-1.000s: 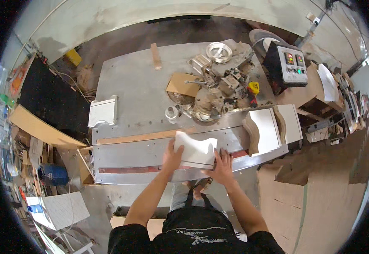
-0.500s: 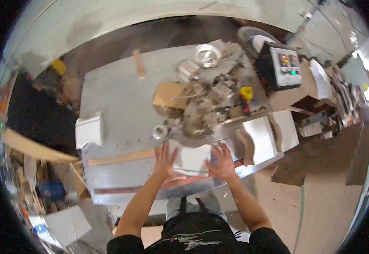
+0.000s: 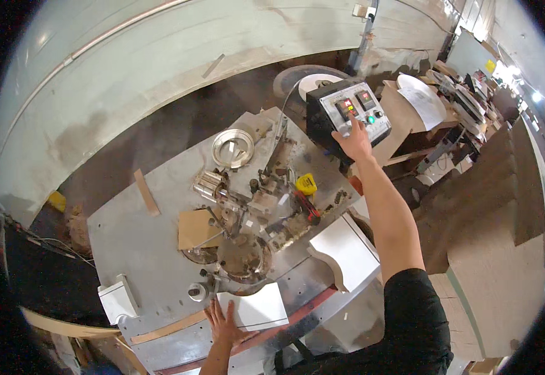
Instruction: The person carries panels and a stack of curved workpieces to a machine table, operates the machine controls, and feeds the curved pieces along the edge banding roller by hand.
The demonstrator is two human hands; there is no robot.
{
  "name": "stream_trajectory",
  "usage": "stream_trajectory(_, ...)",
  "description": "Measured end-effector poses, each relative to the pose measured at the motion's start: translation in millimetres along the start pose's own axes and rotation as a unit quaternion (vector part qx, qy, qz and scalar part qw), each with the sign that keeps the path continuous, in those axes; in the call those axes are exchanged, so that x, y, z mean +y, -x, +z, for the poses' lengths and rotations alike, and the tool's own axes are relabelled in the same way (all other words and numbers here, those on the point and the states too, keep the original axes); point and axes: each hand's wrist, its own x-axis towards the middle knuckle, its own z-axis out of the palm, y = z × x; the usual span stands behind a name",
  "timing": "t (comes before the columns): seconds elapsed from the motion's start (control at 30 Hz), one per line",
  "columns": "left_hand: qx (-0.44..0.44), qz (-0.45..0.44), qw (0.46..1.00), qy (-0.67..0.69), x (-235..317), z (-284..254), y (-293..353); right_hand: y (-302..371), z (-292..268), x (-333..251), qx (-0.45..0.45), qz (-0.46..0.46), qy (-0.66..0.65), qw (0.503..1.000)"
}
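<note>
My left hand (image 3: 224, 324) rests at the left end of a white panel (image 3: 257, 307) with a curved cut edge, its fingers spread and the fingertips against the board. That panel lies on the grey metal machine table (image 3: 166, 269), beside the feed rollers. My right arm reaches far to the right. The right hand (image 3: 355, 145) has its fingers stretched toward the face of a black control box (image 3: 347, 115) with small lit displays and a green button. One fingertip is at the display area; whether it presses is unclear. Nothing is held in that hand.
A second white curved panel (image 3: 347, 250) lies on the table's right end, a white block (image 3: 119, 300) at its left. Machine parts, a yellow tape measure (image 3: 306, 184), a metal ring (image 3: 232, 149) and a brown square board (image 3: 197, 229) crowd the middle. Cardboard (image 3: 485, 294) stands at right.
My right hand has left the white panel and moved up and right to the control box. The left hand stays at the panel's left end. The whole view has swung to the right.
</note>
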Motion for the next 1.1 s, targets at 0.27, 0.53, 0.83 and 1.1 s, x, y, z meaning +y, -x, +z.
stream_trajectory(0.27,0.0,0.004,0.999,-0.038,3.5,-3.3,0.7,-13.4,9.1,3.6,-0.056,0.019,0.104,0.993)
stream_trajectory(0.53,-0.052,-0.044,0.998,-0.008,8.1,-16.4,-0.4,-18.1,-3.0,-13.2,-0.085,0.034,0.113,0.989)
stream_trajectory(0.83,0.002,0.001,0.992,-0.129,13.2,-6.2,5.4,-14.7,-8.0,0.8,-0.142,0.011,0.114,0.983)
stream_trajectory(1.1,-0.043,-0.036,0.998,0.018,14.6,-22.3,5.3,-17.9,-16.7,-16.3,-0.139,0.009,0.161,0.977)
